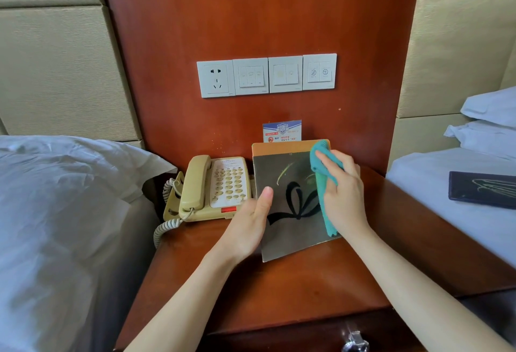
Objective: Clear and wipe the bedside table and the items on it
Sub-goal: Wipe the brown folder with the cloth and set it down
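A grey booklet [290,198] with a black brush-stroke mark and an orange top band stands tilted above the wooden bedside table [293,287]. My left hand [251,220] grips its left edge, thumb on the cover. My right hand [343,190] presses a teal cloth [324,181] against the cover's right side. A beige corded telephone [212,187] sits at the table's back left, touching nothing I hold. A small blue and white card [282,130] leans on the wooden wall panel behind the booklet.
White-sheeted beds flank the table, left [55,212] and right [452,201]. A dark folder [483,188] lies on the right bed. A socket and switch panel [266,75] is on the wall. A metal drawer knob [355,342] sits at the table front.
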The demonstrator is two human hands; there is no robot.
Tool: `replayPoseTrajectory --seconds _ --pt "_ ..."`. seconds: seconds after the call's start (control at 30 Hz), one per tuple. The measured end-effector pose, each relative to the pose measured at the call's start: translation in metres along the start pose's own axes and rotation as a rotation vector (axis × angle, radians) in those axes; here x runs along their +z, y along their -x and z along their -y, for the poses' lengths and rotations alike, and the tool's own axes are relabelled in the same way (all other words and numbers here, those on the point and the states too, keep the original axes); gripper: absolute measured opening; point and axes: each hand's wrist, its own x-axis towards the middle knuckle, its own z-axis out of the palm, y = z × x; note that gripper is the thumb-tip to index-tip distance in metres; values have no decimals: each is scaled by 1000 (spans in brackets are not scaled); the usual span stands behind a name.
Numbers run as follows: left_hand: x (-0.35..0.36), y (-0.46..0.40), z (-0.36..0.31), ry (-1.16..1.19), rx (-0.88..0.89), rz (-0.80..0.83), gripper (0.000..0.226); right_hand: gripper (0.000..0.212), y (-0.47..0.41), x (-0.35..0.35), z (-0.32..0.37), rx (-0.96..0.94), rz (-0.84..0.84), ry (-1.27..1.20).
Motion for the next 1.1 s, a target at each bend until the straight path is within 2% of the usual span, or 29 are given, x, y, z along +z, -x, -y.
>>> replayPoseTrajectory --seconds 0.07,0.13,0.23,0.3,0.4,0.53,0.6,0.67,0.73,0.8,0.9,1.1 --pt "1 0 1 -29 13 -8 83 57 2 2 1 -25 10 11" --pt "1 -1 1 -56 22 -6 89 63 5 5 5 -148 79 -14" --pt "1 -3 -1 -65 28 5 82 72 10 10 9 -294 227 -78" --pt "1 -5 -2 -74 37 4 79 72 9 10 10 -313 245 -93" --pt "2 -3 -1 -110 40 -30 80 63 4 8 8 -243 150 -99" --pt "3 0 0 -150 22 -36 93 55 2 5 6 -12 28 -111" --pt "4 0 -1 -148 33 -39 84 55 1 3 6 14 3 -89" --pt "4 1 -2 -152 60 -48 71 58 3 4 9 -134 56 -42" --pt "4 2 -3 -154 87 -66 68 62 9 7 12 -331 178 -8" --pt "3 1 -2 -163 91 -85 70 65 12 10 15 -399 256 -13" --pt "3 2 -3 -174 91 -98 64 65 8 9 12 -365 208 -32" --pt "4 2 -3 -190 84 -104 59 56 2 1 7 -152 37 -42"
